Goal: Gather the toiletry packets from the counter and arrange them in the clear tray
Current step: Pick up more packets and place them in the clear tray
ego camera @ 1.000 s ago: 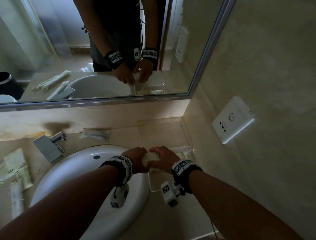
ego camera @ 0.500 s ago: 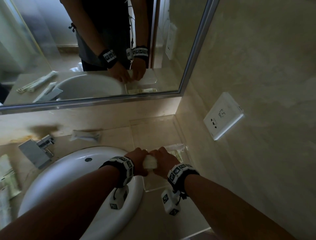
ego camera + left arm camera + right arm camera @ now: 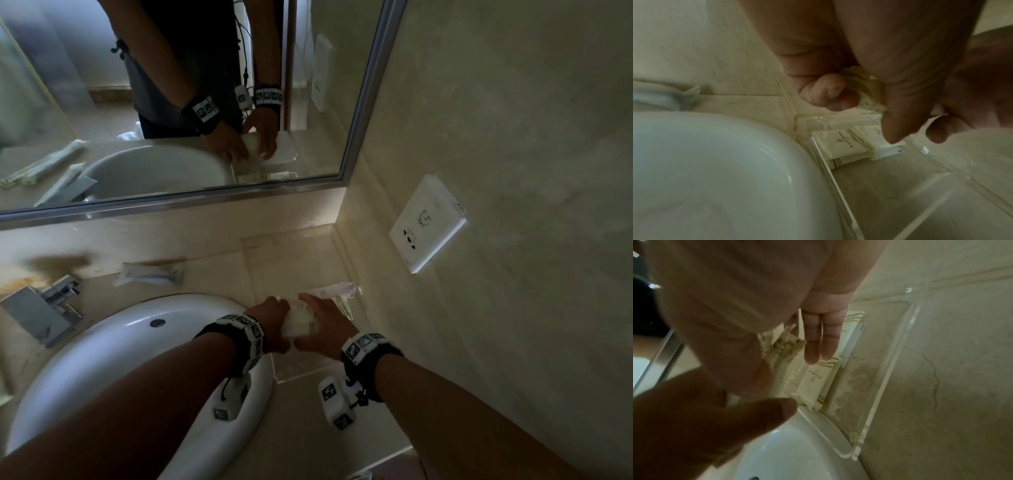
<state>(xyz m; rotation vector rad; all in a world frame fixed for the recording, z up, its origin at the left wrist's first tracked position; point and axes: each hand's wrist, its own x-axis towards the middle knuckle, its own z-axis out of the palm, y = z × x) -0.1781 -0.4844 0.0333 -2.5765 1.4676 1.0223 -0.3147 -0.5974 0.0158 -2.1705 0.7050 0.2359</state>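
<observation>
Both hands meet over the clear tray (image 3: 297, 376) in the counter's right corner, beside the sink. Between them is a white packet (image 3: 298, 324) with a striped end. My left hand (image 3: 270, 320) grips its left side with curled fingers, and in the left wrist view the crumpled cream packet (image 3: 869, 95) sits in that fist. My right hand (image 3: 324, 327) holds the other end. Flat packets (image 3: 842, 146) lie on the tray floor under the hands, and these tray packets (image 3: 817, 382) also appear in the right wrist view. One more packet (image 3: 150, 274) lies on the counter behind the sink.
The white sink (image 3: 137, 377) touches the tray's left wall. A chrome faucet (image 3: 41, 311) stands at the far left. The wall with an outlet (image 3: 428, 222) hems the tray on the right, and the mirror (image 3: 171, 102) is behind.
Both hands have stayed over the tray with the packet between them. The packet shows more now, with its striped end in sight. My head view has swung slightly.
</observation>
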